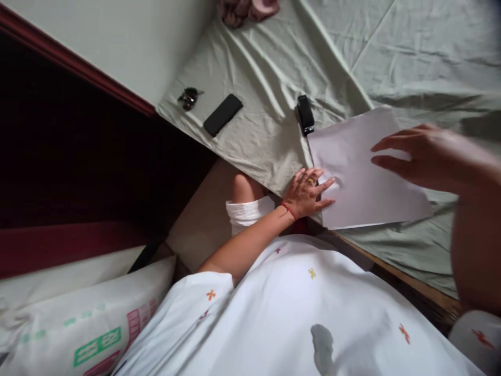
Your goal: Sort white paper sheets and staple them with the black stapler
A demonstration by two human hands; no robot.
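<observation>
**Paper pinned flat on the bed sheet**

A stack of white rectangular paper sheets (pixel 364 177) lies on the pale green, creased bed sheet (pixel 266 104), near the bed's front edge. The left hand (pixel 307 193) rests palm down on the paper's near left corner, fingers spread and pressing flat, pinching nothing. The right hand (pixel 422 156) hovers over the paper's right half, fingers extended and loosely together; it is blurred, and I cannot tell whether its fingertips touch the sheet.

A small black stapler (pixel 305 115) sits just beside the paper's far left corner. Farther left of the paper lie a black rectangular phone (pixel 223 114) and, beyond it, a dark bunch of keys (pixel 189 97). A pinkish bundle of cloth (pixel 248 9) lies well beyond the paper.

The paper looks light, thin and limp; it would likely slide easily on the fabric and crease if squeezed. An edge or corner, pinched between thumb and fingers, seems the best hold, with the flat palm steadying it.
</observation>
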